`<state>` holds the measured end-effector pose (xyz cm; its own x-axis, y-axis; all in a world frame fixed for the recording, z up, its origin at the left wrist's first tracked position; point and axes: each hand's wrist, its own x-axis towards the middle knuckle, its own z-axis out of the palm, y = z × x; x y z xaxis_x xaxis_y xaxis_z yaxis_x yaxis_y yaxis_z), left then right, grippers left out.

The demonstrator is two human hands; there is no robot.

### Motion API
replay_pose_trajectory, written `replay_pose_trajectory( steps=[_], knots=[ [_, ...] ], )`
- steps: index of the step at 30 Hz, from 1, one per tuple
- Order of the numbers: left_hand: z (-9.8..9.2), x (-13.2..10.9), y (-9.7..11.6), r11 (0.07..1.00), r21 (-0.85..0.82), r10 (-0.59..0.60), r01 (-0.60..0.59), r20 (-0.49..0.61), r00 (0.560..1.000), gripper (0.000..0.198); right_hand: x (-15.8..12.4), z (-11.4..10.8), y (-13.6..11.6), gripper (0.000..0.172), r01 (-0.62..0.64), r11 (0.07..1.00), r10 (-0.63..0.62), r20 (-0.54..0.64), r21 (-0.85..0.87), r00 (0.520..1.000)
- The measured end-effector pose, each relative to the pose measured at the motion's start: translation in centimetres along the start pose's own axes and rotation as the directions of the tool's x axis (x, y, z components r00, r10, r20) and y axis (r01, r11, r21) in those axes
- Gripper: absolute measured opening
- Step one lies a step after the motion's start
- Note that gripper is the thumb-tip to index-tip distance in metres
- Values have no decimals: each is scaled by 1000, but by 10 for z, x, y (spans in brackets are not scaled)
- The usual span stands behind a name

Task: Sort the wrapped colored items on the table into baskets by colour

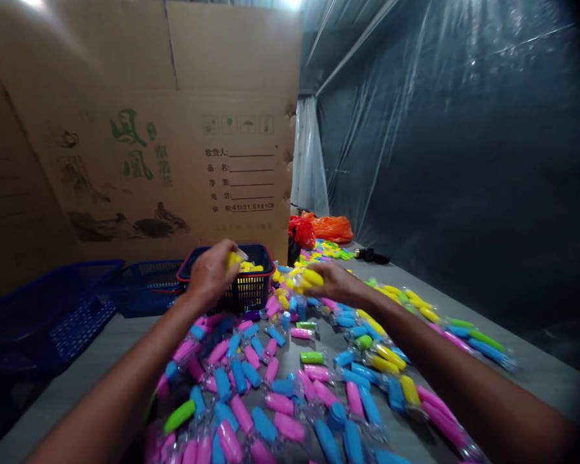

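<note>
My left hand (211, 274) is over the near rim of a dark blue plastic basket with a red edge (256, 249), pinching a yellow capsule in a clear wrapper (234, 260). More yellow capsules (247, 266) lie inside the basket. My right hand (329, 283) rests at the far end of the pile, its fingers closed around another yellow wrapped capsule (313, 277). Wrapped pink, blue, green and yellow capsules (280, 403) lie spread across the grey table (526, 367) beneath and between my forearms.
Several blue plastic crates (48, 316) stand to the left of the basket. A large upright cardboard sheet (125, 135) stands behind it. Red and orange plastic bags (319, 229) lie at the far end of the table, and plastic sheeting (439, 142) hangs along the right.
</note>
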<state>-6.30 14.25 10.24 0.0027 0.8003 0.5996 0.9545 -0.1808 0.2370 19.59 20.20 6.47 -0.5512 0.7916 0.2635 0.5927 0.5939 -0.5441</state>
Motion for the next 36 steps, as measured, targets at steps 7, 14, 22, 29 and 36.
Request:
replay_pose_trajectory(
  steps=[7, 14, 22, 29, 36],
  knots=[
    [27, 37, -81, 973, 31, -228, 229, -42, 973, 41, 95, 30, -59, 14, 77, 979, -109, -162, -188, 981],
    [53, 24, -97, 981, -122, -162, 152, -83, 983, 39, 122, 65, -53, 46, 35, 967, -78, -163, -251, 984],
    [30, -32, -127, 951, -270, -220, 154, -235, 947, 23, 42, 52, -41, 31, 309, 917, -379, -305, -253, 874],
    [15, -104, -125, 912, -335, -159, 238, 247, 956, 24, -61, 47, -31, 24, 156, 987, -156, 11, -36, 988],
    [-32, -175, -55, 985, -173, 89, 25, 622, 778, 60, -141, 43, -42, 23, 40, 999, -45, 185, 32, 982]
  ],
)
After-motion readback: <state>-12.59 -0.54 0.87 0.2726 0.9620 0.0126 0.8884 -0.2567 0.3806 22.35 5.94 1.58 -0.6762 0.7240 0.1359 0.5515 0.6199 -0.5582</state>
